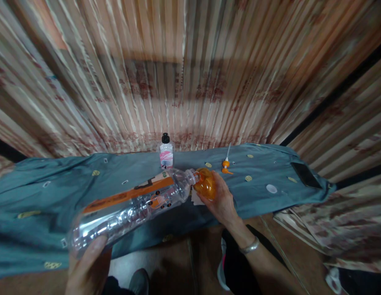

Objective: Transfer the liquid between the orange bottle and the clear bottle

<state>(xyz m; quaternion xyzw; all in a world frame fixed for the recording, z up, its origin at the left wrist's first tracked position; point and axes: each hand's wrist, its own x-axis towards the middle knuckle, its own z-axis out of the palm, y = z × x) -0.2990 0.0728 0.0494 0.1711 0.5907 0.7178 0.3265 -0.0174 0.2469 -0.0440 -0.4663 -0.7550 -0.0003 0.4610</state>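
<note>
A large clear plastic bottle with an orange printed label lies tilted across the view, its base gripped by my left hand. My right hand is wrapped round a small amber bottle. The clear bottle's neck meets the mouth of the amber one; whether liquid passes between them I cannot tell. Right of the bottles, an orange pump head with a pale tube lies on the cloth. Part of a pale, flat item shows under my right hand.
A white-and-pink bottle with a black cap stands at the back of the green patterned cloth. To the right are a white disc and a dark phone-like slab. Pleated curtains hang behind. Feet and tiled floor are below.
</note>
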